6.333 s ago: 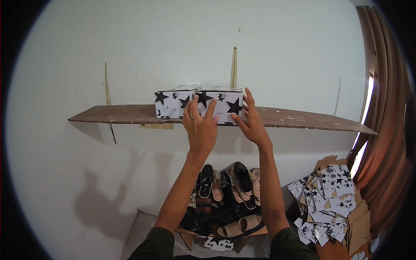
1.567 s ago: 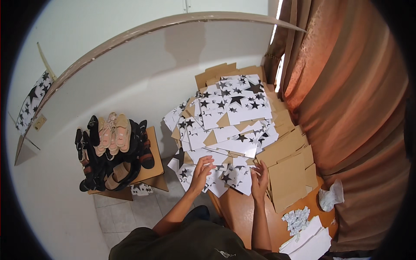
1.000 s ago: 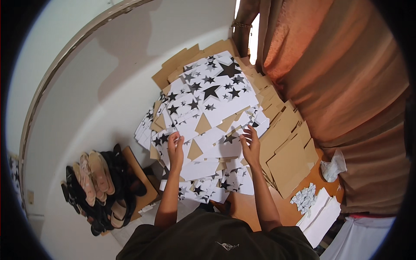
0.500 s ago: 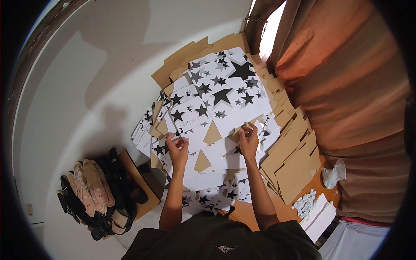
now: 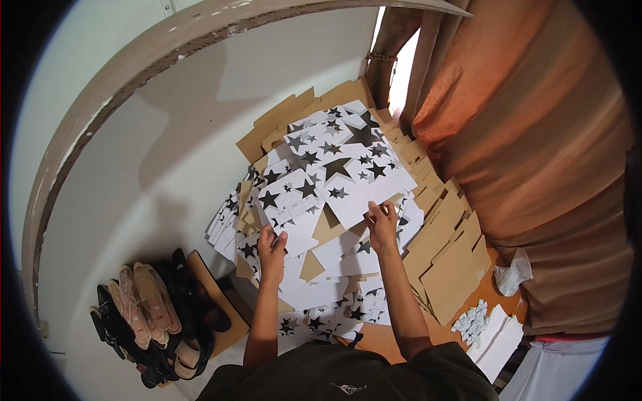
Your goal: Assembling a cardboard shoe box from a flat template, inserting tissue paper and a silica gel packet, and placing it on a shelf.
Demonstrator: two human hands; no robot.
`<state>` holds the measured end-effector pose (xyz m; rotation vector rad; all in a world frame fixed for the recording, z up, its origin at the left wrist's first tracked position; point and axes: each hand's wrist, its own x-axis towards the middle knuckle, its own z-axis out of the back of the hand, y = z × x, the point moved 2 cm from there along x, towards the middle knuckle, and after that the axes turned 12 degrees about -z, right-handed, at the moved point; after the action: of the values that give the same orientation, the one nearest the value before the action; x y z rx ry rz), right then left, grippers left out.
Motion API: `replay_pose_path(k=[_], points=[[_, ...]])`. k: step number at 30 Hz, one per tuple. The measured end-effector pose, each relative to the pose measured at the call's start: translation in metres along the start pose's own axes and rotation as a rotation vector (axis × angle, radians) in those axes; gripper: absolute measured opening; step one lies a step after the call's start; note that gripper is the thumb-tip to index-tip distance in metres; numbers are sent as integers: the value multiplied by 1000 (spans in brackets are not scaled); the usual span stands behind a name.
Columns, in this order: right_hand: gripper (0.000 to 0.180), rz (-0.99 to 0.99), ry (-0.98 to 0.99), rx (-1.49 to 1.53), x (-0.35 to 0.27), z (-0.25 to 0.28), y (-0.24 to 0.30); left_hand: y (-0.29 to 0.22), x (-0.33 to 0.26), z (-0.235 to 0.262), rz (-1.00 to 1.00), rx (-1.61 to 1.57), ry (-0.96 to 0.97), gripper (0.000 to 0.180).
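Note:
A flat white cut-out card sheet with black and grey stars [image 5: 338, 167] lies across the top of the pile in front of me. My left hand [image 5: 271, 252] is closed at its near left edge, thumb and fingers curled about the card. At the near right edge, my right hand [image 5: 382, 227] pinches the same sheet between thumb and fingers. Its near edge seems slightly raised over more white sheets [image 5: 319, 294] below. Brown card [image 5: 328, 226] shows through a notch in the near edge. The fingertips' exact contact is partly hidden.
Stacked brown cardboard sheets [image 5: 449, 281] fan out on the right, by a brown curtain [image 5: 535, 174]. Several shoes [image 5: 150, 304] stand at lower left beside the white wall [image 5: 100, 200]. Paper scraps [image 5: 471, 322] and a plastic bag [image 5: 513, 273] lie on the orange-brown surface [image 5: 381, 339].
The view has tilted, showing more of the curved strip above. Both hands stay at the sheet's near edge, which now looks lifted a little and casts a darker shadow below.

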<state>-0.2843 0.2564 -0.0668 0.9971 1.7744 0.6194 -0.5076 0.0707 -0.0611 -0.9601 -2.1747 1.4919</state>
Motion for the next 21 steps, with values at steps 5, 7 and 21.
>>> replay_pose_path(k=[5, 7, 21], points=[[30, -15, 99, 158, -59, 2, 28, -9, -32, 3, 114, -53, -4, 41], [33, 31, 156, 149, -79, 17, 31, -11, -51, 3, 93, -145, 10, 39], [50, 197, 273, 272, -243, 206, 50, -7, -220, -71, 371, -464, 366, 40]])
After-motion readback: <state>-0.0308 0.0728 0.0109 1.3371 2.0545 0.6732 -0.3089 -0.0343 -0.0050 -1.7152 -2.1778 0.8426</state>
